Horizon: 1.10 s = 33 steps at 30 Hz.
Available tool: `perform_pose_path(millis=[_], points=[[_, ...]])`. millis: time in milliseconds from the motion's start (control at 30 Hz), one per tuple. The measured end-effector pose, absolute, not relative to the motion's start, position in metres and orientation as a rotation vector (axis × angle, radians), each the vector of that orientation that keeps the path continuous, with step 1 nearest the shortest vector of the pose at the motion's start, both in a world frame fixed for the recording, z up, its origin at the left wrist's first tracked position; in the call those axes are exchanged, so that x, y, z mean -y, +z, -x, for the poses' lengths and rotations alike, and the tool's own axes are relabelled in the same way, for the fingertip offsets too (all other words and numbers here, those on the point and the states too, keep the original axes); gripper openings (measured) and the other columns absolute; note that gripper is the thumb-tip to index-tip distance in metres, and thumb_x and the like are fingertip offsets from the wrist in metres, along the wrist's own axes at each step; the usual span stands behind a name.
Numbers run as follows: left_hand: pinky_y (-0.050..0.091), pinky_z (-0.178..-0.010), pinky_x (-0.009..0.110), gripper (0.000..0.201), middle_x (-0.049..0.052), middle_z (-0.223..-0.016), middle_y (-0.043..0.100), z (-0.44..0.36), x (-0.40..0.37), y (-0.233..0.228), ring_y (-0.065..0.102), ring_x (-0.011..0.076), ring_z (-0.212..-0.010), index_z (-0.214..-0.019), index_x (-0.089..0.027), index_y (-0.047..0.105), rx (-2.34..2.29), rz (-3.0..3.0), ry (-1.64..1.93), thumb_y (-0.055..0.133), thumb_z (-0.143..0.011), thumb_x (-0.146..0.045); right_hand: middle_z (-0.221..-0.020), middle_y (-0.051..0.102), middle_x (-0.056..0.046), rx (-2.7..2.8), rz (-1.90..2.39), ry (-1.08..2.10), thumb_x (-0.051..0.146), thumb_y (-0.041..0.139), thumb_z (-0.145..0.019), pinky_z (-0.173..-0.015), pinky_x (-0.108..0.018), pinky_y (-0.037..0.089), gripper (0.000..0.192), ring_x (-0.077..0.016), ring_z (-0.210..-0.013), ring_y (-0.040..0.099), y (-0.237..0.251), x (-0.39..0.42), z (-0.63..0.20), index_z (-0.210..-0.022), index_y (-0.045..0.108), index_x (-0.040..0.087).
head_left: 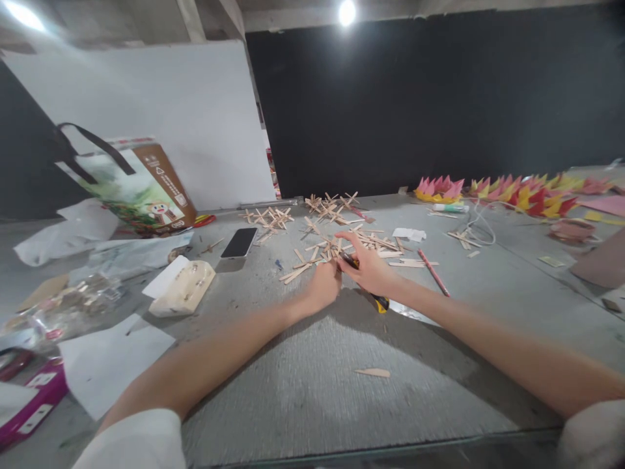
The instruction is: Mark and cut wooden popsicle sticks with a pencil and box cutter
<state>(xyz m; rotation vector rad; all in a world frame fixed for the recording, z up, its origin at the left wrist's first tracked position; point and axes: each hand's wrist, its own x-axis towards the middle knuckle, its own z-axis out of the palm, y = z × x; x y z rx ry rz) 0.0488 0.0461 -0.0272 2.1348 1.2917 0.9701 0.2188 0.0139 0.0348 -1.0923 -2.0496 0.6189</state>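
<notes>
The left hand (326,283) and right hand (372,268) meet near centre. The right is curled round a black-and-yellow tool (381,303), its forefinger raised; palm and fingers cover much of the handle, and the working end cannot be made out. The left is folded with its knuckles outward (whether it grips a stick cannot be told). Wooden sticks (378,241) lie heaped from 10 to 2 o'clock of the hands, the nearest partly hidden behind the fingers. At 4 o'clock, a shiny strip (413,314) is partly covered by the right forearm. A red pencil (433,273) lies at 3 o'clock; at 8 o'clock, a purple box (36,404) is cut off by the frame.
</notes>
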Motion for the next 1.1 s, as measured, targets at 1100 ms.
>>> perform_pose_path(millis=[1100], points=[[0.050, -0.075, 0.033, 0.017, 0.008, -0.081, 0.072, -0.0519, -0.0513, -0.0325, 0.062, 0.0198, -0.071, -0.082, -0.021, 0.059, -1.220, -2.192, 0.990, 0.051, -0.092, -0.009, -0.058, 0.048, 0.009, 2.114, 1.136, 0.504, 0.033, 0.048, -0.104, -0.060, -0.030, 0.032, 0.060, -0.0197, -0.052, 0.048, 0.0342, -0.0149, -0.2185, -0.161, 0.036, 0.019]])
